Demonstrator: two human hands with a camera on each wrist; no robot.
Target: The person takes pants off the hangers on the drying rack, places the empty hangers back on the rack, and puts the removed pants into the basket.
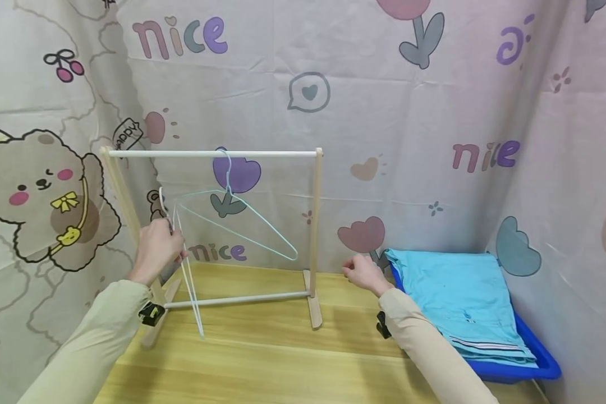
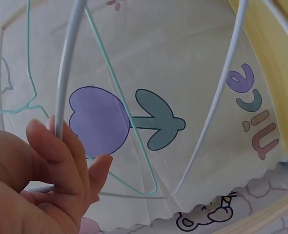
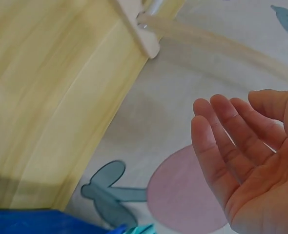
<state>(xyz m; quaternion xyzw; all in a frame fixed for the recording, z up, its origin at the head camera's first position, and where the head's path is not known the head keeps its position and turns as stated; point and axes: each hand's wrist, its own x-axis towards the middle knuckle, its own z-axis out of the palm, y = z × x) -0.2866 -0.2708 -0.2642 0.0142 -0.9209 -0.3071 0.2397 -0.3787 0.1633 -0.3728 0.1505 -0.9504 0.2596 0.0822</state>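
Observation:
My left hand (image 1: 160, 244) grips a white clothes hanger (image 1: 192, 287) near its hook, in front of the left side of a small drying rack. Seen from the left wrist, thumb and fingers close on the white wire (image 2: 65, 73). A mint-green hanger (image 1: 228, 179) hangs by its hook from the rack's white top rail (image 1: 272, 154), just behind the held one. My right hand (image 1: 365, 272) is held between the rack and the blue basket. In the right wrist view that hand (image 3: 251, 151) has loosely bent fingers and an empty palm.
Folded light-blue clothing (image 1: 449, 297) with a striped band fills the blue basket (image 1: 545, 367) on the right. The rack's wooden post (image 1: 315, 224) and foot (image 1: 314, 311) stand on the wood-grain table (image 1: 262, 365). Printed curtains (image 1: 293, 50) surround the table's back and sides.

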